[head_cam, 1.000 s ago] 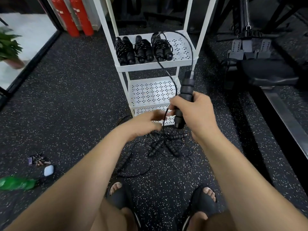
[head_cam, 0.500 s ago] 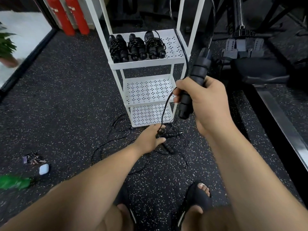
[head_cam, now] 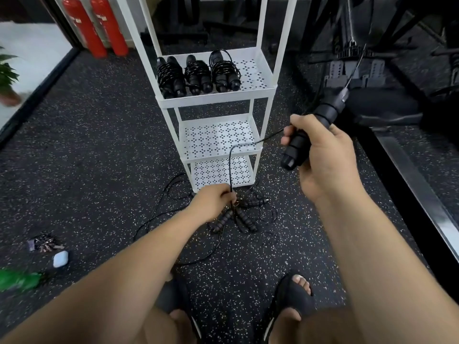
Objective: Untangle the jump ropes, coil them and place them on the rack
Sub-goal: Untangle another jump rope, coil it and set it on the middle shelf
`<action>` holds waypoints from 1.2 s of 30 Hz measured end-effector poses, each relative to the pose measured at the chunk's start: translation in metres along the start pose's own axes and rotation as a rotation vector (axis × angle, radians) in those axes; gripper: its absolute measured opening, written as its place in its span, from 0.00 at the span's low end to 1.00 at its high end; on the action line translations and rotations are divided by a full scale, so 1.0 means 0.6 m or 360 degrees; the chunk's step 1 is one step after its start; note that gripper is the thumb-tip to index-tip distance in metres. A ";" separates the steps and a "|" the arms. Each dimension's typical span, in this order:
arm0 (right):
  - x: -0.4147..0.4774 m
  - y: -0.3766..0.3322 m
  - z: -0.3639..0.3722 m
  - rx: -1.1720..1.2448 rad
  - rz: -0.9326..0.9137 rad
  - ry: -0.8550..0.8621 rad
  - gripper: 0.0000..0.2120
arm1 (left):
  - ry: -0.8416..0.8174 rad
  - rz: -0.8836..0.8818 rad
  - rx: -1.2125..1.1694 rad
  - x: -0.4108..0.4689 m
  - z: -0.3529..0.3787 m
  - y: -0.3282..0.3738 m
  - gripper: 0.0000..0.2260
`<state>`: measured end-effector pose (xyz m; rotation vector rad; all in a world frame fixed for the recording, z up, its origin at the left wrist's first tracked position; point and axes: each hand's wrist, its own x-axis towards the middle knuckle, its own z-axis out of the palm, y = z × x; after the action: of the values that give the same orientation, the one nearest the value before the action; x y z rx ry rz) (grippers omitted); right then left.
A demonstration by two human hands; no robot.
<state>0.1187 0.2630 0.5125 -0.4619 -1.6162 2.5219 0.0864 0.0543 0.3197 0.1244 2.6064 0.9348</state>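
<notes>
My right hand is wrapped all the way round one fat black handle. I hold it up in the air, to the right of the white rack. A thin black cord runs from by that handle across and down to my left hand. That hand is low by the floor, with its fingers curled round the cord. Just beside it lies the pile of tangled ropes, on the floor at the foot of the rack. Three coiled ropes sit on the left part of the top shelf.

I think the rope is light. The cord looks thin, floppy and smooth, so it could slip through my fingers and catch on other loops. The handles look stiff and bumpy, so they are easy to grip. I would hold a handle tight and let the cord slide loosely through the other hand. I would pull slowly, or the knots could get tighter.
</notes>
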 end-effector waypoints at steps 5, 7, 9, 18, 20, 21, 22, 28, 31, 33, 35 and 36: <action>0.015 0.033 -0.016 0.0100 0.0168 0.0120 0.07 | 0.0119 0.0079 -0.0127 -0.014 -0.047 0.054 0.12; 0.019 0.047 -0.015 0.0128 0.0221 0.0151 0.07 | 0.0163 0.0116 -0.0184 -0.023 -0.060 0.069 0.12; 0.021 0.059 -0.012 0.0119 0.0277 0.0162 0.07 | 0.0195 0.0153 -0.0224 -0.031 -0.071 0.082 0.11; 0.008 0.107 0.008 -0.0161 0.0397 -0.0121 0.11 | 0.0299 0.0413 -0.0443 -0.064 -0.097 0.136 0.11; 0.003 0.112 0.013 -0.0264 0.0351 -0.0127 0.09 | 0.0304 0.0493 -0.0378 -0.066 -0.099 0.138 0.14; 0.001 0.113 0.016 -0.0279 0.0331 -0.0106 0.07 | 0.0305 0.0532 -0.0353 -0.067 -0.100 0.137 0.14; 0.001 0.114 0.018 -0.0287 0.0323 -0.0078 0.06 | 0.0306 0.0564 -0.0328 -0.067 -0.101 0.135 0.13; 0.002 0.114 0.027 -0.0296 0.0300 -0.0053 0.05 | 0.0197 0.0506 -0.0404 -0.059 -0.101 0.121 0.14; 0.005 0.107 0.030 -0.0293 0.0276 -0.0068 0.05 | 0.0050 0.0428 -0.0464 -0.052 -0.101 0.114 0.08; 0.009 0.097 0.031 -0.0256 0.0262 -0.0078 0.05 | -0.0053 0.0355 -0.0443 -0.050 -0.100 0.111 0.06; 0.012 0.089 0.029 -0.0225 0.0237 -0.0086 0.05 | -0.0070 0.0315 -0.0399 -0.047 -0.097 0.104 0.05; 0.013 0.085 0.027 -0.0213 0.0222 -0.0087 0.05 | -0.0058 0.0314 -0.0369 -0.045 -0.096 0.101 0.04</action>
<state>0.1099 0.2292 0.4712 -0.5423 -1.8420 2.5552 0.0877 0.0616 0.4073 0.3384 2.4636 1.2829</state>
